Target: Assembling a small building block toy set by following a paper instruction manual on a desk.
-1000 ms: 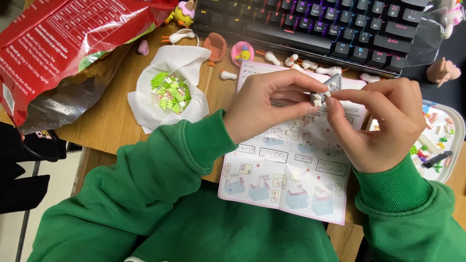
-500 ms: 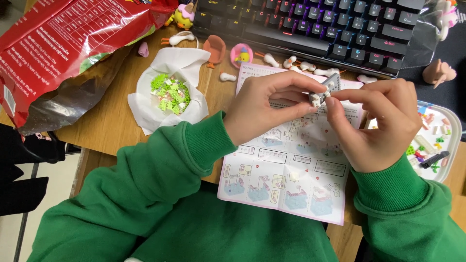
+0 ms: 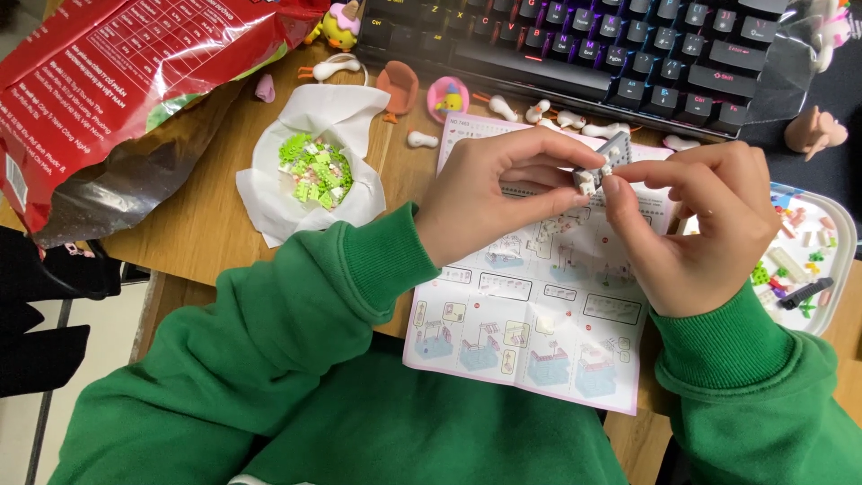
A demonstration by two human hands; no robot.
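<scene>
Far across the top, a black keyboard [image 3: 620, 45] with purple-lit keys, hard and blocky. At far left, a crinkled red foil bag [image 3: 126, 81], glossy, dark inside its open mouth. Beneath everything, a wooden desk [image 3: 197, 224], smooth and tan. Near the middle, a paper instruction sheet [image 3: 539, 305], pink-edged, flat, printed with small building steps. Left of it, a white tissue [image 3: 310, 166] cupped around a heap of tiny green and pink bricks [image 3: 314, 169]. At the right edge, a white plastic tray [image 3: 831, 260] with rounded corners, scattered with small coloured bits. Between sheet and keyboard, little toy figures and white mushroom-like pieces. Held above the sheet's far part, a small grey plate [image 3: 606, 160], hard plastic, studded, with white bricks on it. Left hand [image 3: 489, 193] pinching the plate between thumb and fingertips. Right hand [image 3: 700, 229] curled, thumb and forefinger pressed together on a tiny white piece at the plate's near edge. Green ribbed cuffs on both wrists.
</scene>
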